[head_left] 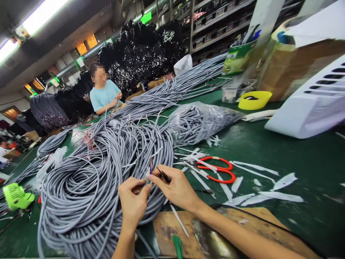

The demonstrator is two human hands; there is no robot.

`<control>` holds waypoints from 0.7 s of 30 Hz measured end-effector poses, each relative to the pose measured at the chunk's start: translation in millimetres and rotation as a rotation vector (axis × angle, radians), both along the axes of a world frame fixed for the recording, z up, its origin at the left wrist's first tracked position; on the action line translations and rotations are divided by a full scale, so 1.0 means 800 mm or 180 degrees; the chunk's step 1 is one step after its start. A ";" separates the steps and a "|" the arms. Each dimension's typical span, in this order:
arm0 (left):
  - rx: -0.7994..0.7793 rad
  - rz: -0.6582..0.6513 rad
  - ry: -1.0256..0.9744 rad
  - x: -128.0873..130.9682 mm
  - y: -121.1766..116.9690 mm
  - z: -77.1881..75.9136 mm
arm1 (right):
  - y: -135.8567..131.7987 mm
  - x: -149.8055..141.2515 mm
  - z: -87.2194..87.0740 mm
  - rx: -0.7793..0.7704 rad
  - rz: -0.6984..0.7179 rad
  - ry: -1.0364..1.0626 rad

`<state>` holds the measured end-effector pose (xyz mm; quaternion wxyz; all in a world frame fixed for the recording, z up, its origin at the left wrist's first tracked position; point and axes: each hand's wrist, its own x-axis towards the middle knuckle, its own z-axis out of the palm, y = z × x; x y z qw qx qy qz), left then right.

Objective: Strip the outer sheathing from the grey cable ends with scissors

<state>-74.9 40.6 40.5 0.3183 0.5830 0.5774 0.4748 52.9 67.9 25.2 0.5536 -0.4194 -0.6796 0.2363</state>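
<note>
Both hands meet over a big coil of grey cable (81, 187). My left hand (133, 201) is closed in a pinch on a cable end, from which thin coloured wires (151, 164) stick up; a whitish bit shows at their base. My right hand (176, 185) is closed around dark, pointed tweezers (164, 175), and its thumb and forefinger touch the same cable end. The fingers partly hide where the wires leave the sheath. Right of my hands lie red-handled scissors (229, 171) among white strips (280, 196).
A clear bag of short cable pieces (201, 122) lies beyond my hands. Below them is a worn wooden board (172, 225) with a green handle (177, 246). At right stand a yellow tape ring (254, 100) and a white slotted housing (307, 108). A co-worker (104, 90) sits across.
</note>
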 end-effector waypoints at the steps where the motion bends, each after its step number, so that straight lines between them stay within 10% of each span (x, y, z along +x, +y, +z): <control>1: 0.0021 -0.0033 0.0163 0.000 0.000 -0.001 | 0.001 0.001 0.000 0.0028 -0.0071 -0.0015; 11: -0.0376 -0.0384 -0.0657 0.004 0.004 -0.002 | -0.006 -0.003 -0.004 0.1067 -0.0382 -0.0323; 21: -0.0487 -0.0160 -0.1603 0.010 0.008 0.011 | -0.017 -0.005 0.007 0.0838 -0.0163 0.0224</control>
